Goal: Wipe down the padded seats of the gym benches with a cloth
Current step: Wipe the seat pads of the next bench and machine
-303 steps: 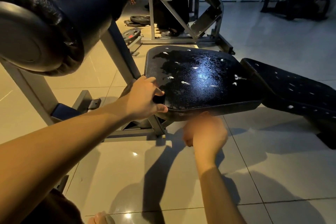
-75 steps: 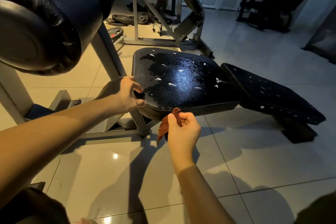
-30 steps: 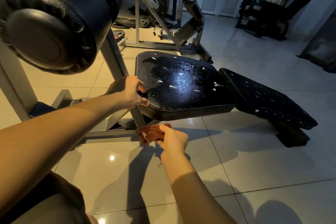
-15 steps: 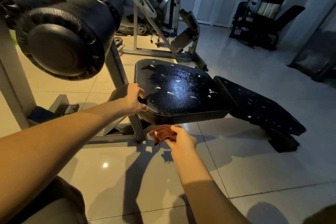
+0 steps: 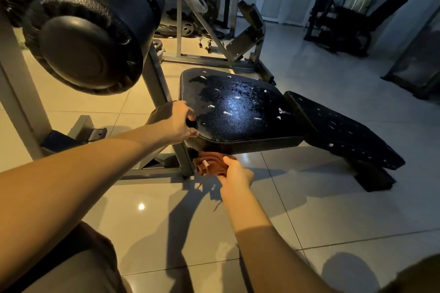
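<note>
While your left hand [image 5: 175, 121] curls its fingers round the black knob [image 5: 191, 123] at the seat pad's [image 5: 238, 112] near-left corner, your right hand [image 5: 235, 173] pinches the bunched brown cloth [image 5: 210, 165] just under the seat pad's front edge, above the tiled floor [image 5: 297, 209]. White flecks and a wet sheen cover the seat pad's top. Right of the seat pad lies the back pad [image 5: 342, 131], flecked too. Up left of it looms a black roller pad [image 5: 88, 40].
</note>
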